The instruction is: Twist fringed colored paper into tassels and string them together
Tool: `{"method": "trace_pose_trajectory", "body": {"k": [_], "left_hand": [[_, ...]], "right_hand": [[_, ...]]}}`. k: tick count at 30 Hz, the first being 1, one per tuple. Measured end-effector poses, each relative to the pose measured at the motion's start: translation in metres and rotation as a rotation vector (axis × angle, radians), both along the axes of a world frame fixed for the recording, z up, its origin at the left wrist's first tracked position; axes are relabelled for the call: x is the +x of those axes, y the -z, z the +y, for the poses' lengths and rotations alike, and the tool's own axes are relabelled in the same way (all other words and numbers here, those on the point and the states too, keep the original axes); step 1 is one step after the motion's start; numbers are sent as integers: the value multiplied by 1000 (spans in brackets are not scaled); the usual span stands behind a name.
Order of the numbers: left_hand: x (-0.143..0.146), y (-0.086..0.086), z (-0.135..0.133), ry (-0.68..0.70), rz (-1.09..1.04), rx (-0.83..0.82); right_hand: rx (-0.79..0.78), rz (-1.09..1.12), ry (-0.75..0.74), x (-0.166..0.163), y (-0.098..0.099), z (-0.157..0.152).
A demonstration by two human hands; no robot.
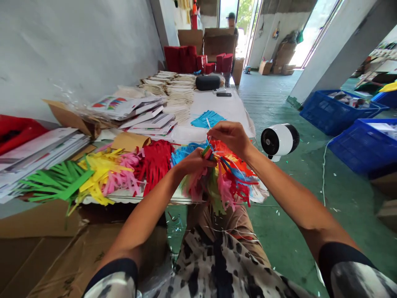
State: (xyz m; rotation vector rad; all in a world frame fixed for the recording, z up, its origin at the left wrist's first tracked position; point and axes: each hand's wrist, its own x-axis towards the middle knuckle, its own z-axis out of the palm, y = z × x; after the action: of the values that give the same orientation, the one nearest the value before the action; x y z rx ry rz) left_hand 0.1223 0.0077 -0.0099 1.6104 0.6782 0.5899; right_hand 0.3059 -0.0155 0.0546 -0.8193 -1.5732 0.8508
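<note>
My left hand [197, 162] is closed around the gathered tops of several fringed paper tassels [228, 182] in pink, red, green and blue, whose strips hang over the table edge. Just above it, my right hand [228, 134] pinches a thin white strand [208, 123] that rises from between the fingertips; its lower end is hidden among the tassels. Along the table's front lie piles of fringed paper: green [57, 180], yellow [97, 171], pink [122, 176] and red [158, 159]. Blue fringe [206, 118] lies farther back, and orange fringe sits behind my right hand.
Stacked printed envelopes [145, 118] and cream paper bundles [178, 93] cover the table's left and back. A dark cylindrical speaker [207, 82] and a phone [223, 94] lie beyond. At right are a white fan [281, 140] and blue crates [322, 111]. A person [232, 25] is at the back.
</note>
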Motion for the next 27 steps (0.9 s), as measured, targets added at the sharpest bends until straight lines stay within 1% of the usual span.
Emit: {"method": "trace_pose_trajectory", "body": {"k": [3, 7, 10, 15, 18, 21, 23, 24, 25, 27], "left_hand": [[2, 4, 2, 43, -62, -59], [9, 8, 1, 111, -179, -222], [17, 8, -4, 119, -183, -256], [37, 12, -16, 26, -154, -107], [43, 12, -22, -11, -205, -81], [39, 9, -25, 57, -221, -82], [34, 4, -26, 118, -169, -48], [30, 0, -27, 126, -121, 7], [27, -6, -28, 109, -52, 114], [19, -22, -30, 10, 108, 407]], "right_hand": [[-9, -7, 16, -2, -1, 1], [-54, -9, -3, -9, -6, -2], [-64, -3, -27, -13, -9, -2], [-61, -1, -69, -20, -10, -1], [-77, -21, -60, -24, -16, -6], [-114, 29, -50, -23, -27, -14], [-113, 80, -45, -17, -37, -20], [-102, 106, -37, -14, -43, -23], [-87, 137, -22, -9, -50, -27], [-43, 209, -3, 0, -66, -40]]}}
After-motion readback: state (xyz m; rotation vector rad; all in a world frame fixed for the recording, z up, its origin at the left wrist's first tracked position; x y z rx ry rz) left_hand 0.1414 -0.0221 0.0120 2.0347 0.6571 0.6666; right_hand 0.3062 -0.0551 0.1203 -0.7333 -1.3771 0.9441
